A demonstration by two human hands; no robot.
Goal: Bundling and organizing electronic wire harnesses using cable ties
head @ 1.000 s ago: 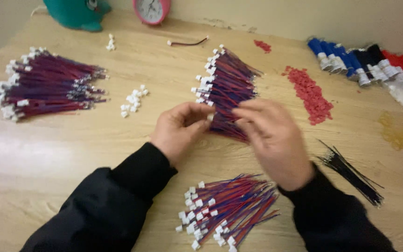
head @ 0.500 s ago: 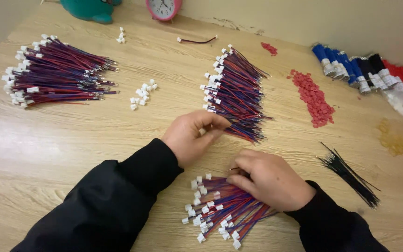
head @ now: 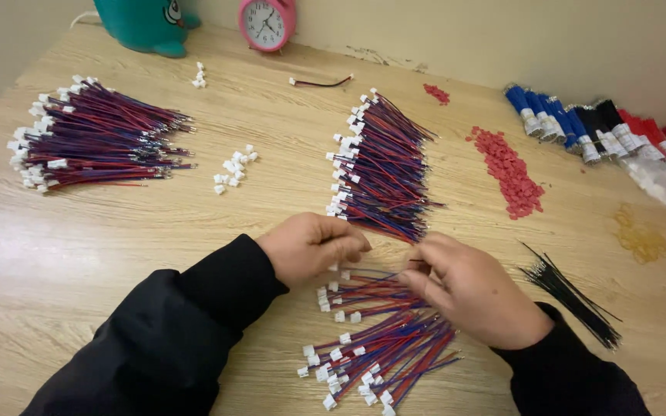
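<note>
Worktop (head: 117, 254): pale wood, carrying every pile, each kind kept apart.
Far-left bundle (head: 94, 135): red and blue leads laid parallel, white plugs all at one end, well apart from the hands.
Middle bundle (head: 383, 166): same leads, plugs facing left, just beyond both hands.
Near pile (head: 375, 347): looser leads fanned beneath the hands, closest for picking.
Left hand (head: 310, 248): grip clenched, fingers curled at the plug ends of a few leads, seemingly to hold them level.
Right hand (head: 468, 291): thumb and fingertips pinch the wire ends of those leads, keeping them straight.
Red bits (head: 506, 171): small heap, right of the middle bundle.
Black wires (head: 572, 293): thin bunch beside the right wrist.
Loose white plugs (head: 234, 168): scattered, untouched.
</note>
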